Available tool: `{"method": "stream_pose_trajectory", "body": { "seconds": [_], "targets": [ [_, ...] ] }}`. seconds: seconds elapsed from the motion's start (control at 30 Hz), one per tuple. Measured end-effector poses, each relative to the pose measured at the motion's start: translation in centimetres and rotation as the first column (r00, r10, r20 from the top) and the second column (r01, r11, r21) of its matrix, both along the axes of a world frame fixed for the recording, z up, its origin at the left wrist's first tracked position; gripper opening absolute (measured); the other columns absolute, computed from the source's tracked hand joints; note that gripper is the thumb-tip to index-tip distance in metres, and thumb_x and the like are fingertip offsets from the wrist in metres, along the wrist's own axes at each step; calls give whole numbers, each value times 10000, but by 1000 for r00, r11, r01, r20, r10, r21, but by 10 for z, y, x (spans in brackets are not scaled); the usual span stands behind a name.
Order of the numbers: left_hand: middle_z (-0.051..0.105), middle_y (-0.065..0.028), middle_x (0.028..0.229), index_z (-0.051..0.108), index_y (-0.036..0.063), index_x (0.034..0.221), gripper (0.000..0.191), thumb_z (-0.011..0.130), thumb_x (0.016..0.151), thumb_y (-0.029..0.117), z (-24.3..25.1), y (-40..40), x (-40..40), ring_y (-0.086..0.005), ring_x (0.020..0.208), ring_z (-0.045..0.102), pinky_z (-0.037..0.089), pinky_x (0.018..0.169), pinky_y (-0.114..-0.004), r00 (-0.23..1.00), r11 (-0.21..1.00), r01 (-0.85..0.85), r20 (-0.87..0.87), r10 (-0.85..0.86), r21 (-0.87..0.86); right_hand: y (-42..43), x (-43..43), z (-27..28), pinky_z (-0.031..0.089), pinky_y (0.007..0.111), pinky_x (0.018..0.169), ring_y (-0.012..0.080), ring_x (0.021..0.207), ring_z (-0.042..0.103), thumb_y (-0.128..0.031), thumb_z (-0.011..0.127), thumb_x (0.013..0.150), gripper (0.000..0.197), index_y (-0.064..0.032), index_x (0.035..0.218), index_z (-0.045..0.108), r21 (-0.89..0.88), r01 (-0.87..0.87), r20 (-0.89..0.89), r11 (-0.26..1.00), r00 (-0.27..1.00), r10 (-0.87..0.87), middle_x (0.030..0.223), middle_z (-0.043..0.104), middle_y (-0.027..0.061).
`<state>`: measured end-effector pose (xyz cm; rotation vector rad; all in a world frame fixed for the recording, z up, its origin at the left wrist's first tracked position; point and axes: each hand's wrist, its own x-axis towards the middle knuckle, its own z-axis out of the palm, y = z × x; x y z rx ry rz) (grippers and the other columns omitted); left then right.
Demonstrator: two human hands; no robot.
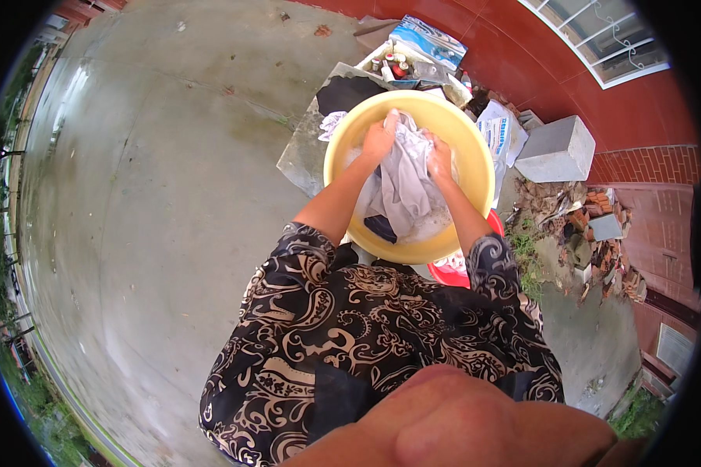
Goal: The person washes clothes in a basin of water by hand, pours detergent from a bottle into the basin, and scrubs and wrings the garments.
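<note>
A large yellow plastic basin (334, 157) stands before me with sudsy water (432, 225) in it. Over the water, my left hand (380, 139) grips one side of a wet light-grey garment (406, 181). Its other side is bunched in my right hand (439, 156). The cloth hangs between both hands down into the suds. Dark navy cloth (380, 229) lies under it, partly hidden by the grey garment and foam. What supports the basin is mostly hidden.
Left of the basin, a concrete slab (304, 149) bears black cloth (347, 94) and a crumpled white cloth (332, 125). Behind it, a foam box (461, 90) holds bottles. A red basin (444, 275) with cloth sits lower right. A grey block (555, 149) and broken bricks (601, 201) lie rightward.
</note>
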<state>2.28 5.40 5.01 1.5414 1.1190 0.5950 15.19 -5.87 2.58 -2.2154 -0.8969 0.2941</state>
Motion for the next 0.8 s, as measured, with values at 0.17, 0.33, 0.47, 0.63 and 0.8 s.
{"method": "stream_pose_trajectory", "body": {
  "seconds": [0.17, 0.33, 0.47, 0.63, 0.8],
  "targets": [
    [675, -186, 795, 698, -47, 862, 591, 573, 882, 530, 44, -9, -50, -244, 859, 643, 470, 805, -376, 977, 980, 38, 214, 4, -193, -52, -31, 89, 424, 271, 668, 122, 704, 515, -309, 629, 926, 346, 4, 781, 601, 156, -190, -304, 969, 924, 230, 708, 589, 74],
    [285, -206, 1506, 400, 130, 1395, 641, 624, 845, 372, 73, -51, -78, -407, 1250, 431, 417, 928, -539, 860, 840, 420, -445, -248, 344, -82, -38, 64, 461, 447, 867, 325, 1001, 600, -358, 590, 912, 368, -133, 1198, 646, -80, -91, -65, 993, 994, 86, 1140, 654, 174],
    [225, -218, 1531, 386, 230, 1430, 661, 637, 841, 396, 29, -63, -65, -473, 1320, 328, 351, 981, -651, 808, 764, 474, -561, -180, 437, -62, -82, 37, 407, 550, 911, 404, 1149, 495, -343, 581, 902, 472, -216, 1353, 523, -290, 25, 471, 957, 874, 120, 1327, 528, 165],
    [280, -226, 1521, 375, 239, 1450, 551, 517, 919, 276, 0, -62, -28, -474, 1327, 329, 366, 935, -703, 661, 688, 603, -736, -147, 404, -43, -59, 24, 398, 555, 927, 423, 1233, 443, -285, 590, 856, 536, -162, 1366, 486, -504, -58, 433, 862, 846, 310, 1351, 475, 189],
    [532, -208, 1332, 502, 192, 1362, 461, 500, 901, 202, -51, -23, -9, -379, 1157, 535, 480, 888, -513, 738, 565, 618, -651, -178, 547, -12, -22, -10, 449, 520, 906, 382, 1168, 535, -253, 553, 868, 477, -107, 1322, 528, -414, -128, 215, 901, 948, 233, 1261, 548, 218]
  ]
}}
